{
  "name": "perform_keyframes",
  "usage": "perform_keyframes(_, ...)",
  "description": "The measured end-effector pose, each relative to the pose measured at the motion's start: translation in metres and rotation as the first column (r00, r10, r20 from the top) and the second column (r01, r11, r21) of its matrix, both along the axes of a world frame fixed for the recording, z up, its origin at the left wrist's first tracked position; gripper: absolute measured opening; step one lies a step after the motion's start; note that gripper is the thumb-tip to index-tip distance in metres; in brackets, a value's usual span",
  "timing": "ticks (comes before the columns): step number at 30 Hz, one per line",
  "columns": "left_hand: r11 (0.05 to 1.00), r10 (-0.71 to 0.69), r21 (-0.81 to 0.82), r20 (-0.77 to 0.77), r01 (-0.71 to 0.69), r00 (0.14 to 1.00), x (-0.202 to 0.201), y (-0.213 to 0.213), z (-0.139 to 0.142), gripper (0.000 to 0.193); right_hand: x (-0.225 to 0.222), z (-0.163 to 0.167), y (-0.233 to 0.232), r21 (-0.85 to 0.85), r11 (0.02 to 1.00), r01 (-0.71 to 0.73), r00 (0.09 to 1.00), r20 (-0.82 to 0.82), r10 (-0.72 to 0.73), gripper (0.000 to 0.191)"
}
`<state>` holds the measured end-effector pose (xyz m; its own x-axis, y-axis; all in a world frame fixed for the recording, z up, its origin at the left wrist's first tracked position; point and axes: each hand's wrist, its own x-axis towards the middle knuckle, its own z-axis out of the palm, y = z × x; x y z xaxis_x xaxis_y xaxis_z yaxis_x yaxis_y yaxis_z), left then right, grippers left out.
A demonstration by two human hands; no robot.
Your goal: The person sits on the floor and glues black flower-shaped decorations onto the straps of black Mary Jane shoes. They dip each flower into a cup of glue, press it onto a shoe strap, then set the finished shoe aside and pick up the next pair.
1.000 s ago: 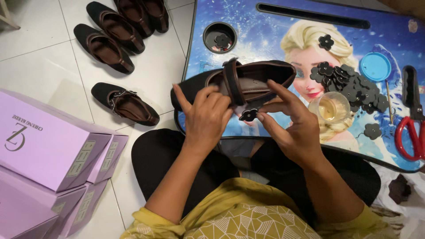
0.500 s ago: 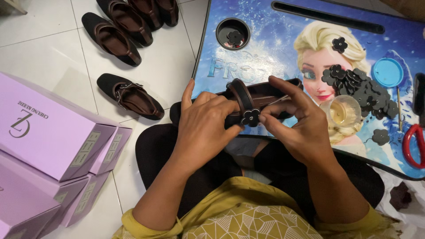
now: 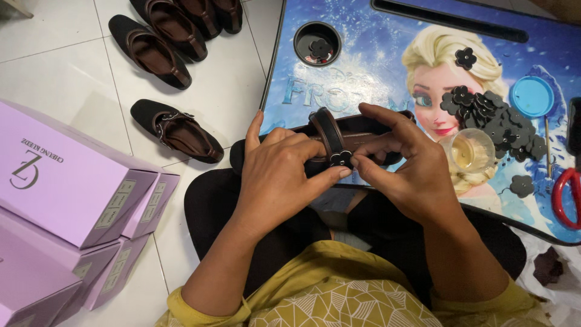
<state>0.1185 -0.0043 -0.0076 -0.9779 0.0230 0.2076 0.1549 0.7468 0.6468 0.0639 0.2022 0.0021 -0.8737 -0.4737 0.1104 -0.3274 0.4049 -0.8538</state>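
Gripping the dark shoe (image 3: 363, 130) at frame centre, our left hand (image 3: 275, 178) and right hand (image 3: 402, 166) seemingly press a black flower (image 3: 341, 158) onto its strap; next calls for firm, steady pressure.

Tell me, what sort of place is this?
Probably a home shoe-finishing spot on a tiled floor: finished black shoes, stacked lilac boxes, and a lap table holding black flower trims.

Black shoe (image 3: 363, 130) (brown lining); lilac boxes (image 3: 66, 181); blue cartoon-print tray (image 3: 375, 54).
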Motion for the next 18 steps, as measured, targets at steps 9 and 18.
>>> perform_keyframes(9, 0.999, 0.040, 0.010, 0.000, -0.040, 0.999, 0.002, 0.003, -0.006, 0.027, 0.006, -0.001, -0.005, 0.033, 0.999, 0.029, 0.998, -0.065, -0.027, 0.067)
perform_keyframes(18, 0.999, 0.050, 0.010, -0.094, -0.049, 0.994, 0.009, 0.007, -0.018, 0.023, 0.015, -0.001, -0.006, 0.135, 0.989, 0.063, 0.979, -0.198, -0.036, 0.068)
